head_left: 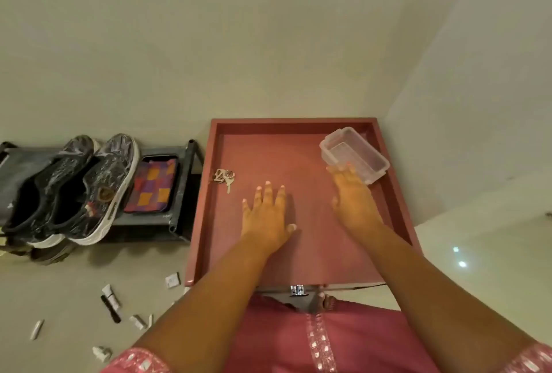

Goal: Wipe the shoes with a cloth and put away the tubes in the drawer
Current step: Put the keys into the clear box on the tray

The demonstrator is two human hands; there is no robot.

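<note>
- Two bare hands are over the open drawer (400,193), a red-brown one pulled out toward the person, with its floor almost bare; that seems to be why it is open, as a ready place for the tubes.
- The left hand (265,217) lies spread, palm down, fingers splayed over the drawer floor. It holds nothing. Whether it presses on the wood or hovers just above it I cannot tell.
- The right hand (352,199) reaches to the far right corner, where its fingertips touch the near edge of a clear plastic box (355,154). The fingers are extended, not wrapped around it, so this reads as a push or a first contact, not a firm hold. The box looks empty and sits askew against the drawer's right wall; moving it would likely clear room or ready it as a container.
- A bunch of keys (224,177) lies near the left wall of the drawer, well apart from both hands.
- Several small tubes (111,298) lie scattered on the floor to the left of the drawer, near the person's left arm. None is in the drawer yet, so that part appears not yet begun.
- A pair of dark shoes (89,190) stands on a low rack (182,193) left of the drawer, with a checked cloth (152,187) folded just beside them, handy for wiping.
</note>
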